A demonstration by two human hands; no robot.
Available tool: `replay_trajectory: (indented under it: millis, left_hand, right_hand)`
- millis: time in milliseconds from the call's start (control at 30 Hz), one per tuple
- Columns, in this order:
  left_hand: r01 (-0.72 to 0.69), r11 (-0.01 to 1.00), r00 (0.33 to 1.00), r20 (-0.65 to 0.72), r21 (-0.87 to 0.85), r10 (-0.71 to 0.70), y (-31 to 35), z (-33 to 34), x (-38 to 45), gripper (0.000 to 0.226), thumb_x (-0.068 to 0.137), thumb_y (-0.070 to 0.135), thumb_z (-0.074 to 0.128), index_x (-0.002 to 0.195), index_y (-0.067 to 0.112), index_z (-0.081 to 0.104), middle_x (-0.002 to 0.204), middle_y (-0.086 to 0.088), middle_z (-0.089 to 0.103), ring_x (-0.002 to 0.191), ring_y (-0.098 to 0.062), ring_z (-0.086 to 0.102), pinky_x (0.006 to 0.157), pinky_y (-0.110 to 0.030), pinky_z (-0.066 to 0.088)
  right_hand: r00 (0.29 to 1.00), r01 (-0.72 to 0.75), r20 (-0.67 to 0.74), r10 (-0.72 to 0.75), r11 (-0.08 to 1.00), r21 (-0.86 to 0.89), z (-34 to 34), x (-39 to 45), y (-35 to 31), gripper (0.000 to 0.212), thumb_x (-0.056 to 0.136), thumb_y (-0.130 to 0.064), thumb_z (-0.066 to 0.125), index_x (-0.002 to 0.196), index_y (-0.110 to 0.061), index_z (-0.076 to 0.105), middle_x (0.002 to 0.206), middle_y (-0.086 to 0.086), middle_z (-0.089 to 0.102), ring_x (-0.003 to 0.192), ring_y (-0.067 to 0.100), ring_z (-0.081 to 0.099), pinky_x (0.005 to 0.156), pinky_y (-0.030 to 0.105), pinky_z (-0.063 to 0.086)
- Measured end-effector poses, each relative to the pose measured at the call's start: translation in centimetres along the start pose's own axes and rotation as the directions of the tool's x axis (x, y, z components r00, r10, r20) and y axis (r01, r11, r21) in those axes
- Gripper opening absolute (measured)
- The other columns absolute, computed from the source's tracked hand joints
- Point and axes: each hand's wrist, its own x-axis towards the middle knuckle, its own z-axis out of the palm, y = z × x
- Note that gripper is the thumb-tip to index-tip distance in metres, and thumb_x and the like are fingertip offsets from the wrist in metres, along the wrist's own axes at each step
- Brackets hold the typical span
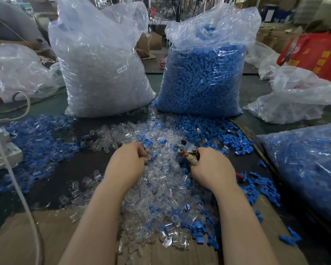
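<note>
**Both grips at the clear heap**

Loose blue plastic pieces (40,134) lie on the dark counter (52,186), left of the heap of small clear plastic caps (161,190). Behind the heap's left side stands a tall clear bag of transparent pieces (101,69). The left grip (126,161) rests on the heap with its fingers curled; I cannot tell whether they pinch a cap. Over the heap's right edge, the right grip (212,166) is closed round a metal hand tool with a taped handle (187,150). Behind the heap's right side stands a clear bag of blue pieces (204,77).
</note>
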Motion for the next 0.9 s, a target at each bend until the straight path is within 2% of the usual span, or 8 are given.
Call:
replay_trajectory:
  millis: [100,167,333,500,633,733,800,900]
  left_hand:
    - [-0.036,0.999,0.999,0.007,0.031,0.036,0.09,0.22,-0.17,0.023,0.094,0.011,0.060,0.114,0.023,0.061,0.111,-0.001,0.059,0.095,-0.018,0.059,0.085,-0.036,0.050]
    - [-0.036,0.999,0.999,0.004,0.023,0.036,0.11,0.28,-0.21,0.029,0.094,0.011,0.060,0.121,0.024,0.062,0.111,-0.001,0.063,0.096,-0.018,0.061,0.088,-0.036,0.050]
    - [-0.040,0.999,0.998,-0.038,0.024,0.041,0.28,0.28,-0.24,0.015,0.091,0.018,0.067,0.098,0.030,0.061,0.095,0.008,0.067,0.084,-0.011,0.060,0.076,-0.033,0.052]
    - [-0.047,0.999,0.999,0.019,0.004,0.047,0.24,0.24,-0.15,0.027,0.093,0.013,0.062,0.107,0.035,0.066,0.094,0.013,0.067,0.083,-0.007,0.063,0.078,-0.035,0.056]
    - [-0.036,0.999,0.999,0.016,-0.031,0.036,0.14,0.27,0.05,0.029,0.093,0.010,0.062,0.089,0.039,0.066,0.086,0.015,0.067,0.070,-0.003,0.063,0.067,-0.030,0.058]
    - [-0.055,0.998,0.998,0.020,-0.015,0.056,0.11,0.53,0.15,0.023,0.093,0.014,0.062,0.087,0.036,0.062,0.090,0.010,0.066,0.079,-0.008,0.064,0.075,-0.035,0.057]
    - [-0.072,0.997,0.997,0.038,0.019,0.071,0.08,0.66,0.27,0.013,0.094,0.019,0.062,0.098,0.031,0.065,0.102,0.004,0.063,0.089,-0.014,0.062,0.085,-0.039,0.054]
    - [-0.077,0.993,0.995,0.071,0.085,0.071,-0.12,0.67,0.53,0.019,0.094,0.021,0.063,0.111,0.027,0.068,0.111,0.001,0.056,0.096,-0.016,0.058,0.090,-0.036,0.051]
  right_hand:
    - [0.999,-0.018,-0.037,0.019,0.999,0.028,0.01,0.02,0.04,0.023,0.088,-0.027,0.059,0.073,-0.023,0.042,0.070,-0.006,0.047,0.058,0.012,0.040,0.048,0.029,0.025]
    - [0.998,-0.022,-0.060,0.024,0.999,0.031,-0.02,0.09,0.03,0.020,0.091,-0.031,0.058,0.078,-0.022,0.045,0.070,-0.007,0.044,0.059,0.013,0.039,0.049,0.031,0.025]
    - [0.986,-0.012,-0.165,0.035,0.990,0.139,-0.10,0.11,-0.02,0.018,0.092,-0.033,0.058,0.081,-0.022,0.050,0.083,-0.002,0.048,0.070,0.022,0.044,0.060,0.034,0.032]
    - [0.973,-0.013,-0.224,0.048,0.987,0.158,-0.09,0.25,0.03,0.020,0.090,-0.038,0.065,0.086,-0.022,0.054,0.080,-0.003,0.052,0.072,0.022,0.044,0.062,0.034,0.034]
    - [0.970,-0.015,-0.238,0.056,0.985,0.173,-0.05,0.42,0.11,0.022,0.089,-0.041,0.067,0.086,-0.024,0.054,0.076,-0.006,0.052,0.071,0.020,0.045,0.062,0.032,0.034]
    - [0.958,0.027,-0.284,0.046,0.969,0.247,-0.05,0.44,0.07,0.021,0.088,-0.041,0.069,0.089,-0.024,0.058,0.079,-0.006,0.056,0.072,0.019,0.048,0.063,0.031,0.036]
    - [0.951,0.050,-0.307,0.045,0.954,0.295,-0.08,0.42,0.04,0.020,0.088,-0.040,0.070,0.088,-0.026,0.056,0.078,-0.007,0.056,0.072,0.018,0.048,0.063,0.032,0.035]
    - [0.958,0.053,-0.285,0.041,0.949,0.312,-0.06,0.48,0.04,0.020,0.089,-0.041,0.068,0.087,-0.029,0.052,0.079,-0.006,0.058,0.074,0.020,0.050,0.065,0.033,0.036]
